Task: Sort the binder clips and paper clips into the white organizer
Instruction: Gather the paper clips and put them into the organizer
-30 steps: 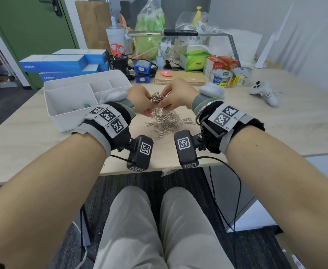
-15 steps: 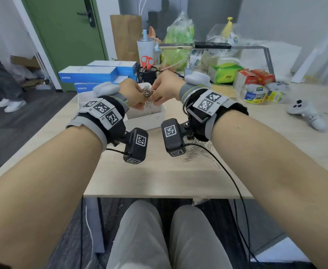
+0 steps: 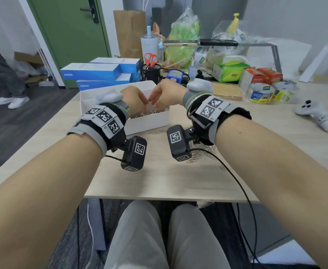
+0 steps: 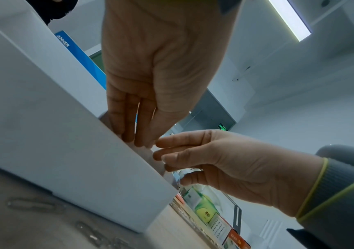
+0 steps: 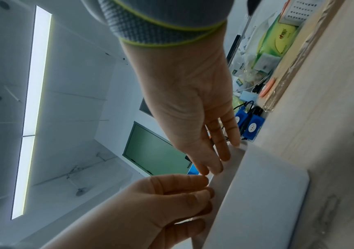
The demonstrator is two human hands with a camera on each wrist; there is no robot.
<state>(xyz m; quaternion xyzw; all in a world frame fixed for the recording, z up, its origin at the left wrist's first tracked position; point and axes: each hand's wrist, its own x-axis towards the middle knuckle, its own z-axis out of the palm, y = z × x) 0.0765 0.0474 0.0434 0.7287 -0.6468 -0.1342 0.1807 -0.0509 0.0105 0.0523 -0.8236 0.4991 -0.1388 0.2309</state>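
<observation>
The white organizer (image 3: 149, 122) stands on the desk left of centre. Silver paper clips (image 3: 146, 113) lie heaped in its near right compartment. Both hands hover just above that compartment, fingertips nearly meeting. My left hand (image 3: 138, 100) has straight fingers pointing down inside the organizer wall (image 4: 65, 143), and in the left wrist view this left hand (image 4: 140, 138) holds nothing. My right hand (image 3: 159, 94) is relaxed and empty too, shown as right hand (image 5: 216, 161) over the organizer (image 5: 257, 193). More loose paper clips (image 3: 202, 150) lie on the desk under my right wrist. No binder clips show.
Blue boxes (image 3: 93, 72) and a black pen cup with scissors (image 3: 151, 71) stand behind the organizer. Tape rolls (image 3: 260, 93), cartons and a white controller (image 3: 314, 113) sit at the right. A few stray clips (image 3: 156, 132) lie by the organizer's front wall. The desk edge runs close to my lap.
Both hands lifted a bunch of paper clips from the desk pile and carried it left over the organizer. Now the fingers have opened and the clips lie in the compartment.
</observation>
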